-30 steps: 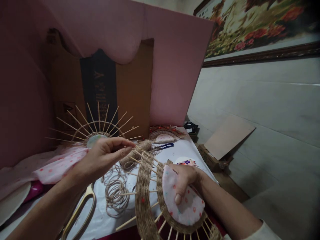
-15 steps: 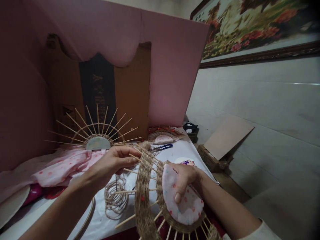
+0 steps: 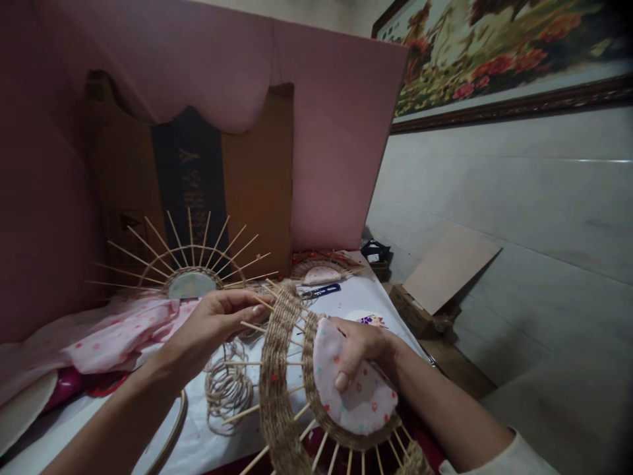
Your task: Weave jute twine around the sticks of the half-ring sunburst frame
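A half-round fan of thin wooden sticks woven with jute twine (image 3: 277,369) is tilted up before me. At its centre sits a half-circle pad of pink spotted cloth (image 3: 353,406). My right hand (image 3: 363,349) grips the fan there, thumb over the cloth and fingers hidden behind. My left hand (image 3: 232,313) pinches near a stick tip at the outer edge of the woven band; whether it holds the stick or twine is hard to see. Below it lies a loose coil of jute twine (image 3: 227,386) on the white table cover.
A second stick fan (image 3: 192,284) stands at the back left against a cardboard box (image 3: 257,191). Pink spotted fabric (image 3: 113,333) lies at left, by a hoop (image 3: 173,435). A blue cutter (image 3: 324,290) and a smaller fan (image 3: 324,274) lie behind.
The view has shifted slightly, and the fan sits a little further left in it. Both hands keep their places on the fan, the left still pinching at its edge.
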Demonstrator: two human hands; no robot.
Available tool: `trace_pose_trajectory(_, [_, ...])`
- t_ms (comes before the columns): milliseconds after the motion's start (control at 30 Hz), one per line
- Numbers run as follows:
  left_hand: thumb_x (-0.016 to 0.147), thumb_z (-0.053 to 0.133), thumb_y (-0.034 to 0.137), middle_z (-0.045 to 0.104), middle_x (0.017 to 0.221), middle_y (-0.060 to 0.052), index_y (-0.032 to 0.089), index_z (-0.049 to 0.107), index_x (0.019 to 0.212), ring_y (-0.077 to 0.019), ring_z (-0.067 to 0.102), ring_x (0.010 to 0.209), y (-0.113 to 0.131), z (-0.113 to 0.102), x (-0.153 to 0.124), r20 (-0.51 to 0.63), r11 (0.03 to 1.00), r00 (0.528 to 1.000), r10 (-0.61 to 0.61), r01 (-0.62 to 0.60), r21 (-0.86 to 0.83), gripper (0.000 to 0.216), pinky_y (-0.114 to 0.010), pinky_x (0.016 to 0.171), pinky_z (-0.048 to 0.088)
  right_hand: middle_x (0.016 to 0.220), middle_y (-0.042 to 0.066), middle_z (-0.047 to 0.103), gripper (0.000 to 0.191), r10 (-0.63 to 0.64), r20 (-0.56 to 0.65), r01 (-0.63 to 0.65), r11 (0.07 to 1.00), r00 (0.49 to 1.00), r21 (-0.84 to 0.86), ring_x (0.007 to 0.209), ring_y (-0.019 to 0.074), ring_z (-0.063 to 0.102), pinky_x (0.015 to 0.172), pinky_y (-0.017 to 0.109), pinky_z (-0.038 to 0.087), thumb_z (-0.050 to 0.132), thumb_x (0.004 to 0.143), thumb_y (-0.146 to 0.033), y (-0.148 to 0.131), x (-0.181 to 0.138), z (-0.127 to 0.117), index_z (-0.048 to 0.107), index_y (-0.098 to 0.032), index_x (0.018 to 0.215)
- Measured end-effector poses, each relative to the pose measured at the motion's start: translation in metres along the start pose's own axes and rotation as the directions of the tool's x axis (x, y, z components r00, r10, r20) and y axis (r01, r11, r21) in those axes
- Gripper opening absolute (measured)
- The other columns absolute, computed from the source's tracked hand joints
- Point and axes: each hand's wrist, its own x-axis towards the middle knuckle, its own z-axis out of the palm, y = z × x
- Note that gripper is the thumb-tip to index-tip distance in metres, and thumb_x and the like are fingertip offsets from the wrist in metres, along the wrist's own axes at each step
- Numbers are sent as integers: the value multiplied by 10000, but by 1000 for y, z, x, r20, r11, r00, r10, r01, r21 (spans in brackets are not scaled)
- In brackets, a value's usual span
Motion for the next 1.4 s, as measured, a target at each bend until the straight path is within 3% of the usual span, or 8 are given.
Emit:
trace_pose_trajectory(300, [754, 512, 346, 340, 500, 34, 143, 709, 796, -78, 233, 471, 11, -6, -4, 87, 999, 996, 32, -33, 10, 286, -212, 422, 168, 622, 2, 668, 328, 59, -53, -58, 998, 997, 25, 492, 108, 590, 459, 201, 506, 833, 378, -173, -6, -4, 7, 660, -83, 641])
trace_pose_trajectory(500, [767, 534, 389, 232, 498, 63, 124, 697, 755, -72, 165, 471, 11, -6, -4, 55, 1000, 998, -7, 6, 28, 311, -215, 428, 125, 615, -2, 665, 325, 21, 1, -21, 1000, 1000, -16, 483, 97, 580, 469, 197, 508, 831, 399, -180, -7, -1, 6, 669, -83, 664])
trace_pose_trajectory(700, [638, 710, 366, 371, 410, 61, 155, 714, 709, -49, 243, 403, 4, -9, 0, -122, 988, 992, -12, 30, 150, 223, -205, 393, 143, 596, -17, 648, 307, 49, -31, -51, 997, 998, -51, 478, 96, 576, 445, 184, 486, 832, 418, -182, -2, -1, 5, 649, -97, 649])
trace_pose_trajectory(833, [610, 712, 288, 653, 598, -20, 173, 725, 725, -100, 524, 511, 2, -9, 2, -133, 966, 990, 52, -17, 258, 163, -217, 466, 379, 603, -18, 648, 307, 92, -53, -95, 994, 994, -54, 463, 92, 570, 434, 188, 488, 832, 415, -191, -3, 0, 8, 639, -102, 637])
trace_pose_trajectory(967, [706, 622, 285, 721, 739, -46, 186, 725, 802, -160, 630, 648, 1, -3, -6, -113, 814, 966, 233, -130, 566, 173, -267, 573, 455, 574, -27, 635, 285, 109, -76, -113, 992, 991, -52, 452, 82, 550, 428, 178, 474, 816, 403, -182, -7, 1, 11, 628, -106, 604])
trace_pose_trajectory(1167, [780, 529, 204, 723, 760, -24, 209, 715, 822, -193, 645, 700, 2, 14, -23, 21, 342, 871, 490, -215, 915, 191, -319, 636, 432, 570, -26, 632, 285, 136, -106, -141, 989, 985, -44, 454, 85, 550, 429, 181, 469, 810, 392, -165, -11, 0, 14, 611, -103, 586])
trace_pose_trajectory(1267, [801, 494, 198, 715, 760, -36, 190, 705, 819, -197, 641, 702, 0, 18, -25, 39, 305, 859, 510, -223, 926, 213, -322, 646, 427, 584, -24, 637, 303, 149, -111, -154, 987, 983, -36, 473, 93, 562, 443, 189, 476, 814, 392, -163, -12, -2, 14, 615, -103, 613])
trace_pose_trajectory(1400, [768, 548, 232, 704, 728, -9, 207, 691, 774, -179, 629, 681, 1, 17, -24, -27, 383, 866, 499, -192, 904, 146, -296, 626, 410, 593, -25, 638, 302, 123, -105, -127, 991, 987, -29, 475, 91, 566, 447, 187, 479, 816, 405, -174, -11, -1, 13, 617, -101, 619])
